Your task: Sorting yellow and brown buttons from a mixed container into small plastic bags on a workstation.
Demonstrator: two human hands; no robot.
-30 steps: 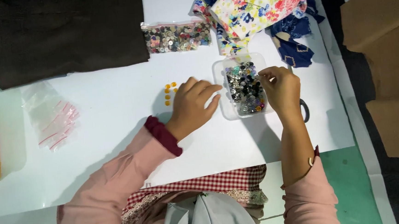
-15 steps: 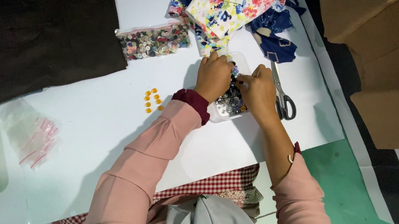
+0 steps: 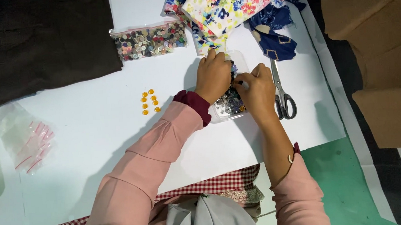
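Observation:
A clear plastic tub [image 3: 241, 59] of mixed buttons [image 3: 231, 103] stands on the white sheet [image 3: 95, 142]. My left hand [image 3: 213, 75] lies palm down over the tub, fingers spread among the buttons. My right hand [image 3: 256, 91] rests at the tub's right side, its fingertips pinched together over the buttons; what they pinch is too small to see. Several small orange buttons [image 3: 149, 102] lie in a cluster to the left of the tub.
Scissors [image 3: 282, 93] lie just right of my right hand. A clear bag of buttons [image 3: 149, 40] and floral and blue fabrics [image 3: 236, 8] lie beyond the tub. Dark cloth [image 3: 38, 43] at upper left, small zip bags [image 3: 28, 141] at left, cardboard boxes [image 3: 383, 59] at right.
My left hand moved from beside the tub onto its buttons. My right hand shifted from the tub's upper right corner to its right side. The view shifted, showing the scissors.

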